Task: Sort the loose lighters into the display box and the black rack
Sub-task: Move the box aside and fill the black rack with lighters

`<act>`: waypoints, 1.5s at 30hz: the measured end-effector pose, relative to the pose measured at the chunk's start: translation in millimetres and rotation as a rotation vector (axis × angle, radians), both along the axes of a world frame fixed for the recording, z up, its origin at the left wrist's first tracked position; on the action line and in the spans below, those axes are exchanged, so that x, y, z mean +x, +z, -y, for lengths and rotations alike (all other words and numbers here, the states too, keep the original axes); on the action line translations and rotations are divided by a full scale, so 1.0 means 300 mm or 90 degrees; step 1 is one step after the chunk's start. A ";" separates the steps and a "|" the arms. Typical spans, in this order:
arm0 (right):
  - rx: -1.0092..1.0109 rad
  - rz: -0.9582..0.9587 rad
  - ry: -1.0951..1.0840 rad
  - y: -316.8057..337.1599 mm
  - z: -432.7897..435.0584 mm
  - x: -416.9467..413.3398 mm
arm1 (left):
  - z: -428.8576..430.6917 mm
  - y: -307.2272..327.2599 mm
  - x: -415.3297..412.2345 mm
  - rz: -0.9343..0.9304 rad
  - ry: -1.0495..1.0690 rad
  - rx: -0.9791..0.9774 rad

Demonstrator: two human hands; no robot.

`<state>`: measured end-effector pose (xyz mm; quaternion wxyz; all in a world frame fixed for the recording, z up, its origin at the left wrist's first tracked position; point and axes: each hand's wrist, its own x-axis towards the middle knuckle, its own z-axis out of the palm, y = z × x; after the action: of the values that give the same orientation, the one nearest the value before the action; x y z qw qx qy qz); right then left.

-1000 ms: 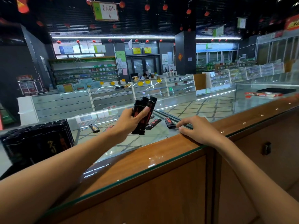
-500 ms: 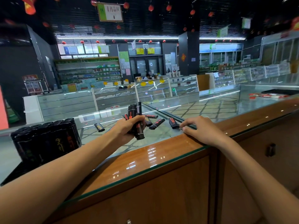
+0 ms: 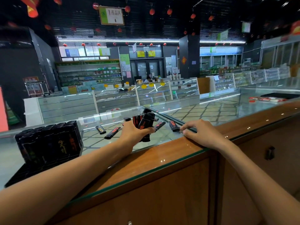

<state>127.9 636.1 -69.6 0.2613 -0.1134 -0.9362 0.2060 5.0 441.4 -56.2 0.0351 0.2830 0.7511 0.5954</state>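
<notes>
Head view: a glass-topped bench (image 3: 162, 154) with a wooden edge runs from 7 o'clock to 3 o'clock. Behind it is a shop of glass showcases, stocked shelves and red lanterns under a dark ceiling. At 12 o'clock a green-and-white sign (image 3: 111, 15) hangs.

The left hand (image 3: 135, 133) is closed around a bundle of black lighters (image 3: 145, 123) just above the glass. The right hand (image 3: 202, 133) lies palm down at 3 o'clock of it, holding nothing, its fingertips (image 3: 184, 129) just beside a loose lighter (image 3: 173, 126). More loose lighters (image 3: 112, 132) lie flat at 9 o'clock of the bundle.

The black rack (image 3: 52, 142), packed with upright lighters, stands at 9 o'clock. The left forearm cuts off its near corner. The red print on the lighters is too blurred to read, and I cannot count the bundle.
</notes>
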 end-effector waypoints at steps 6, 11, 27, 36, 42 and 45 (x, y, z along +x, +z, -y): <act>-0.010 0.001 -0.013 0.008 0.003 -0.002 | 0.023 0.002 0.012 0.019 -0.029 -0.006; -0.015 0.021 -0.029 0.014 0.013 -0.010 | 0.032 0.024 0.044 0.046 -0.055 -0.007; -0.336 -0.139 0.420 0.176 0.704 -0.100 | 0.581 0.059 0.144 0.117 -0.177 0.131; -0.591 -0.101 0.550 0.165 0.933 -0.230 | 0.834 0.039 0.105 0.111 -0.133 0.150; -0.579 -0.143 0.471 0.152 1.011 -0.291 | 0.915 0.056 0.088 0.140 -0.123 0.197; -0.628 -0.164 0.449 0.162 1.015 -0.308 | 0.956 0.067 0.080 0.134 -0.098 0.172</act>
<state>35.5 331.6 -20.9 0.2049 0.1213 -0.6731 0.7002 29.0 154.5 -36.3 0.1207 0.2779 0.6324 0.7129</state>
